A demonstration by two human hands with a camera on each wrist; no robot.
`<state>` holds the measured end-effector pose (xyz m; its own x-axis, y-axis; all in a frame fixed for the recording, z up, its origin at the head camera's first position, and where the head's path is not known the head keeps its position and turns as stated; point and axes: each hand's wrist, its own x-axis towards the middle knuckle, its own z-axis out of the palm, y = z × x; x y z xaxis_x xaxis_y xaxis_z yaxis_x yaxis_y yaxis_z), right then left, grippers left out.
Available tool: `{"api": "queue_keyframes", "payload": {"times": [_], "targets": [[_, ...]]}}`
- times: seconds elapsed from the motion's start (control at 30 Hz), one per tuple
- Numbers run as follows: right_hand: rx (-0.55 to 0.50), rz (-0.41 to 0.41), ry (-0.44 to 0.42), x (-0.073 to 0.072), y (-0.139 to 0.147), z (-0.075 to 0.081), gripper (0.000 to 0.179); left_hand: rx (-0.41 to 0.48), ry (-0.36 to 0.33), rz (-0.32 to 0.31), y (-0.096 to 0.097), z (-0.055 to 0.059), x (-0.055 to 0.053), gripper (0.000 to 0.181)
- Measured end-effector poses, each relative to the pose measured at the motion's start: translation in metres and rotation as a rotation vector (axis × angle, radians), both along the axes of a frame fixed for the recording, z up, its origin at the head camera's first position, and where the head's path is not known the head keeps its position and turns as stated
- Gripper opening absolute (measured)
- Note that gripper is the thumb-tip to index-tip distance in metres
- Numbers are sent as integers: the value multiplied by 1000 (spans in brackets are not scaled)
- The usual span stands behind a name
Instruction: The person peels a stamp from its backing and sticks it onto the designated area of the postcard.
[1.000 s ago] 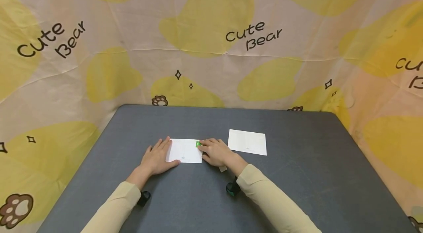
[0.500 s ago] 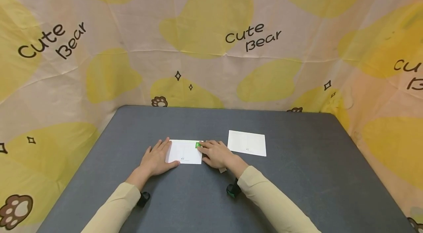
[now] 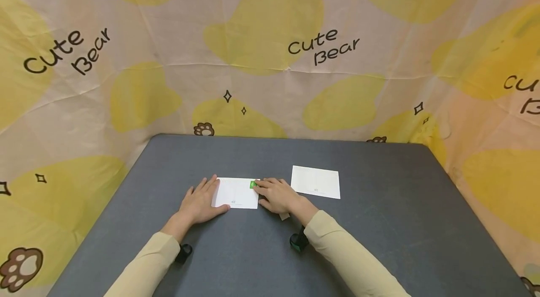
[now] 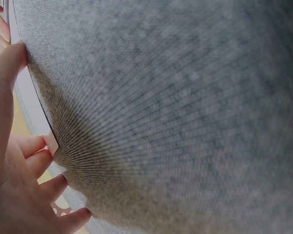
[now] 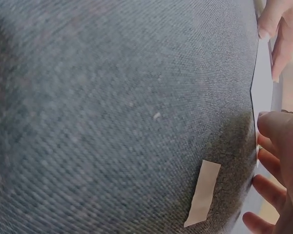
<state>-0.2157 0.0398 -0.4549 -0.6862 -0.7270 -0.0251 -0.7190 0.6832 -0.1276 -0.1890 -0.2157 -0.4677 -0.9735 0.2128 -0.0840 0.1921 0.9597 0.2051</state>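
Hands (image 3: 199,203) (image 3: 277,195) unmoved, pale strip (image 3: 284,216) partly hidden by the right from above

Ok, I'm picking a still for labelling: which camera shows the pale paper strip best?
The right wrist view: the pale paper strip lies there whole on the grey table, uncovered. The head view shows only one end, the right hand hiding the rest; the left wrist view shows none.
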Motion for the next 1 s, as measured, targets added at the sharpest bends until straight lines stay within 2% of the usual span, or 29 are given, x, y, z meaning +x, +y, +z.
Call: {"api": "queue_keyframes", "payload": {"times": [0.33, 0.63, 1.0], "targets": [[-12, -2, 51, 0, -2, -1, 43, -3, -21, -9, 0, 2, 0, 91], [-65, -33, 58, -2, -4, -5, 40, 4, -49, -4, 0, 7, -1, 87], [-109, -36, 48, -1, -5, -6, 40, 33, -23, -1, -1, 8, -2, 78]]}}
